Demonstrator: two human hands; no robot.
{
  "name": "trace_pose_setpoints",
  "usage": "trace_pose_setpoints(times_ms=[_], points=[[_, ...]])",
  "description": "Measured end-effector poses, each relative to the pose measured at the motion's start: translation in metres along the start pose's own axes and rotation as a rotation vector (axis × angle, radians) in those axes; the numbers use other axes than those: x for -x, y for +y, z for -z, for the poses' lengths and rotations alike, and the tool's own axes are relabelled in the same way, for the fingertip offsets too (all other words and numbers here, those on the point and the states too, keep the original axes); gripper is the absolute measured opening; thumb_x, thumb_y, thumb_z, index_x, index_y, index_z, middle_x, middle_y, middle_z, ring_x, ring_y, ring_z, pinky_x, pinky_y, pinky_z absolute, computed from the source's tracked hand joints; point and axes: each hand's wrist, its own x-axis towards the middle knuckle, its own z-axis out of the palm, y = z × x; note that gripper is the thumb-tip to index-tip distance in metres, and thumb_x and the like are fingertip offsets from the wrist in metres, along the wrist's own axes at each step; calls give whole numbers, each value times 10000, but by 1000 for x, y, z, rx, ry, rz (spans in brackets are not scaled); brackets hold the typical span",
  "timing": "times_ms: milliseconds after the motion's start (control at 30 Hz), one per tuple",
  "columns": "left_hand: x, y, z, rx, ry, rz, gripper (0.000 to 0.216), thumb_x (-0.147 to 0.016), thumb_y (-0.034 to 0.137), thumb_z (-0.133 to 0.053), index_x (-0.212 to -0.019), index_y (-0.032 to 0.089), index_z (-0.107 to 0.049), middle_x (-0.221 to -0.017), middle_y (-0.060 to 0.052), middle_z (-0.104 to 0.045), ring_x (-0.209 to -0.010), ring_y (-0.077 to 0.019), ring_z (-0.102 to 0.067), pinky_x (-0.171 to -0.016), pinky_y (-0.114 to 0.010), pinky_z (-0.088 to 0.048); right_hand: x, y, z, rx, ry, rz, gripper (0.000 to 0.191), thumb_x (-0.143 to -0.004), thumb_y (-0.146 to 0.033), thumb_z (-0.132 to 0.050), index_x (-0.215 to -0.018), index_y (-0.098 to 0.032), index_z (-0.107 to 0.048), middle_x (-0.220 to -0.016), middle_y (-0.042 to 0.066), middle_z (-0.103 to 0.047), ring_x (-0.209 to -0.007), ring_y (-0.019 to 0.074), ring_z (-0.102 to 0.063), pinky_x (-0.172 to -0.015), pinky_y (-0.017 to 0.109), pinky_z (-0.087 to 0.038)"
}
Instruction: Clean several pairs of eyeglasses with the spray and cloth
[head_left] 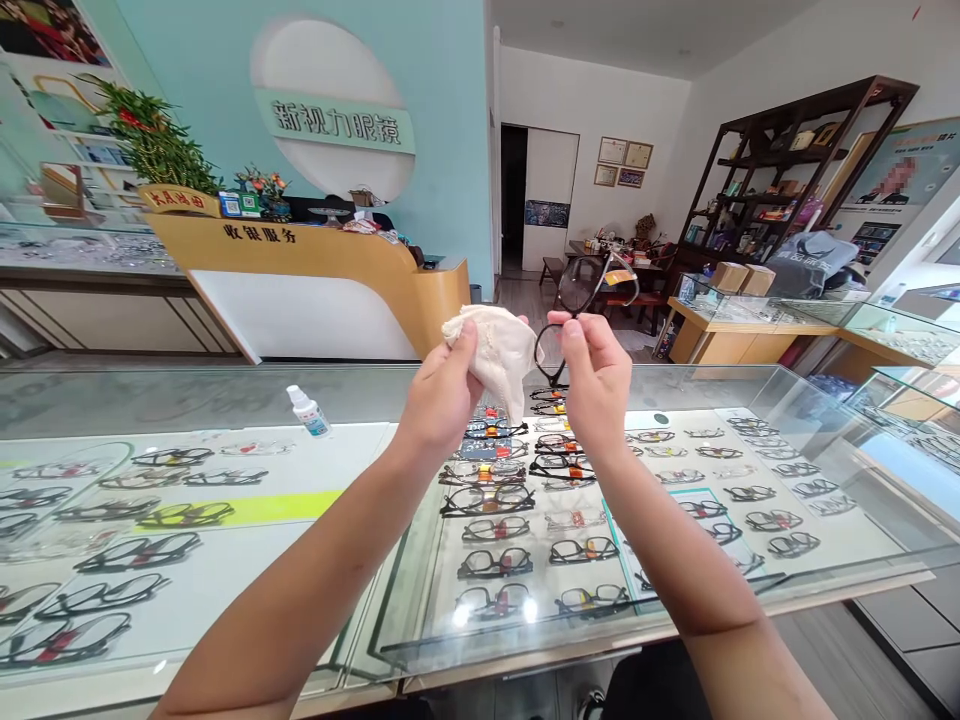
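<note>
Both my hands are raised above the glass display case. My left hand (pixel 444 385) is closed on a cream cloth (pixel 499 350), its thumb on top and part of the cloth hanging down. Beside it, my right hand (pixel 598 375) pinches a pair of dark-framed eyeglasses (pixel 581 285) near the middle. The glasses are turned upright, one lens above my fingers and the other below, near the cloth's right edge. An orange-yellow label (pixel 620 277) shows by the upper lens. Whether cloth and lens touch, I cannot tell.
A white spray bottle (pixel 308 411) stands on the glass display case (pixel 360 390) to the left. Rows of eyeglasses (pixel 495 562) lie inside the case. Beyond are a wood-topped counter (pixel 322 265), a dark shelf (pixel 795 160) and cardboard boxes (pixel 729 277).
</note>
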Motion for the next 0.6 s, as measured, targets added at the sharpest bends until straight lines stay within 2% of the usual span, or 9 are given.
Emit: trace_pose_setpoints(times_ms=[100,233,333,433,467,500,533,567,600], points=[[11,-9,-9,-55,-119,11,691,-1016,766,-738,-1455,233,-759,-1427,-132,-817,-1476,-321,-696,-1235,-440,-588,13,4,-9,91,25,108,204,-1088,-468,-703,-1010,-287,-758,-1150,78,-749,-1142,260,-665,-1068,464,-520],[27,-18,-23,-274,-228,-77,708,-1090,766,-606,-1554,245,-725,-1616,-128,-712,-1706,-311,-469,-1453,-445,-331,26,8,-19,112,142,107,190,-1071,-489,-725,-1039,-302,-717,-1172,85,-688,-1188,279,-630,-1122,504,-497],[35,-15,-29,-396,-297,-112,714,-1119,746,-544,-1640,271,-659,-1776,-111,-569,-1802,-303,-280,-1504,-469,-167,26,11,-18,118,190,136,182,-1103,-470,-690,-1037,-300,-692,-1156,68,-674,-1169,253,-647,-1087,463,-517],[38,-4,-28,-488,-364,-114,649,-1132,691,-554,-1672,336,-619,-1904,-47,-383,-1841,-304,-117,-1508,-494,-95,16,13,-11,89,202,100,181,-1111,-467,-672,-1052,-296,-676,-1205,65,-698,-1154,232,-659,-1034,420,-543],[37,1,-26,-524,-368,-118,621,-1133,675,-564,-1654,345,-632,-1914,-36,-360,-1842,-314,-104,-1505,-503,-101,12,14,-8,64,204,72,195,-1106,-478,-675,-1048,-291,-674,-1222,68,-708,-1134,226,-664,-1003,404,-548],[35,6,-22,-562,-359,-122,591,-1133,662,-570,-1620,340,-660,-1899,-46,-389,-1830,-334,-156,-1496,-512,-143,7,14,-5,38,206,47,215,-1099,-490,-681,-1038,-283,-672,-1233,72,-720,-1115,219,-669,-977,388,-548],[32,11,-16,-601,-343,-124,558,-1132,656,-572,-1555,317,-705,-1841,-79,-476,-1784,-359,-285,-1468,-516,-232,2,14,-1,18,204,29,234,-1091,-499,-688,-1023,-275,-674,-1233,74,-734,-1099,213,-672,-962,376,-543],[28,17,-9,-644,-323,-121,528,-1127,660,-572,-1447,283,-760,-1716,-120,-604,-1667,-376,-467,-1398,-510,-358,-2,13,1,8,198,17,249,-1084,-504,-695,-1008,-267,-680,-1225,75,-749,-1087,208,-674,-961,369,-536],[22,22,0,-688,-304,-105,515,-1120,674,-569,-1310,252,-796,-1521,-145,-719,-1466,-368,-630,-1271,-489,-485,-5,11,4,9,187,11,257,-1079,-507,-698,-1002,-262,-695,-1209,73,-763,-1082,206,-673,-971,367,-529]])
